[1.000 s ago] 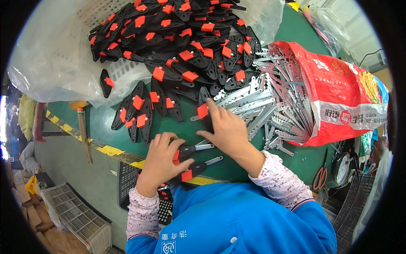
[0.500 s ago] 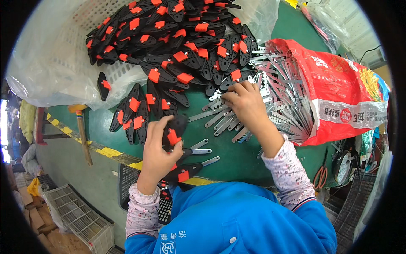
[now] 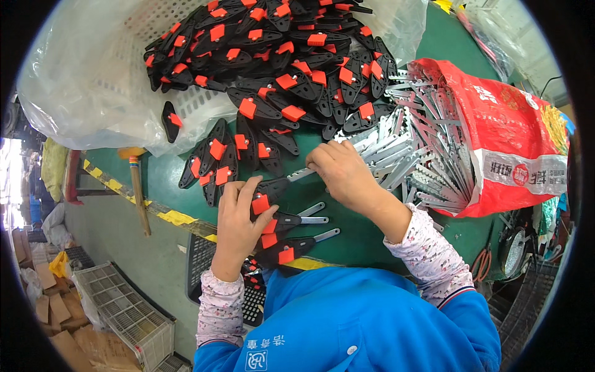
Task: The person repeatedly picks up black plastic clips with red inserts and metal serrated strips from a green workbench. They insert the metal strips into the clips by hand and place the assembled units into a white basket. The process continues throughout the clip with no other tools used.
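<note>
My left hand (image 3: 238,217) is closed on a black plastic part with a red tab (image 3: 273,188), low over the green table. Between the fingertips of my right hand (image 3: 342,172) is a flat toothed metal strip (image 3: 300,174). The strip's far end meets the tip of the black part; whether it sits inside cannot be made out. Just below my left hand lie black parts with metal strips sticking out to the right, one of them a black part (image 3: 301,247) nearest my body. To the right of my right hand spreads a heap of metal strips (image 3: 427,146).
A large pile of black parts with red tabs (image 3: 248,56) spills from a plastic-lined crate (image 3: 195,102) at the far left. The strips come out of a red bag (image 3: 508,111) at right. A hammer (image 3: 137,186) lies at the table's left edge, scissors (image 3: 481,263) at the right.
My right hand has drawn a metal strip from the heap and moved left and nearer to me. My left hand has brought the black part to meet it. The view has shifted slightly.
</note>
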The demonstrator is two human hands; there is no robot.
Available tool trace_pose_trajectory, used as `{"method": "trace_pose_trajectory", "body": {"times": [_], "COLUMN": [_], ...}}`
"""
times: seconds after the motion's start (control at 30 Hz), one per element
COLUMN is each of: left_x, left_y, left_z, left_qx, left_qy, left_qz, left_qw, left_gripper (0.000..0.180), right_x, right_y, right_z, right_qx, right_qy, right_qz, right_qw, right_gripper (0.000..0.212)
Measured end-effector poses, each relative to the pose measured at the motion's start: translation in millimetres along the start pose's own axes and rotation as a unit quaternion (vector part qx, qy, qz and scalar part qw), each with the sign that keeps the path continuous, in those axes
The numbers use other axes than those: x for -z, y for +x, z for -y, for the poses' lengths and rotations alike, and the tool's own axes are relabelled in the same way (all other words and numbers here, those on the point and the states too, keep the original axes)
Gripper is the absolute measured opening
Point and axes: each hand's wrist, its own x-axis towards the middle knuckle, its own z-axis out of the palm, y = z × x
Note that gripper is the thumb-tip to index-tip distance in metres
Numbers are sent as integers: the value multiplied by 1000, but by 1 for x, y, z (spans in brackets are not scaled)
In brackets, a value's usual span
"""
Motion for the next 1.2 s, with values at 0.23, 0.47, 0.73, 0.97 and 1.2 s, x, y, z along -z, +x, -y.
{"method": "trace_pose_trajectory", "body": {"times": [0.23,0.47,0.73,0.97,1.2], "left_x": [-11,-7,-28,-5,-5], "left_y": [6,8,-3,-22,-14], "left_z": [-7,-10,-22,-16,-21], "left_qx": [-132,-134,-96,-92,77], "left_qy": [75,40,98,63,-204], "left_qz": [-25,27,77,132,37], "left_qw": [988,990,988,985,975], "left_gripper": [65,68,85,74,73], "right_x": [11,18,-6,-29,-4], "right_y": [2,-10,7,52,-3], "right_z": [33,18,14,-31,52], "right_qx": [37,31,-8,-50,-333], "right_qy": [-64,-55,59,-216,528], "right_qz": [19,68,7,-118,63], "right_qw": [997,996,998,968,779], "right_gripper": [24,36,44,19,31]}}
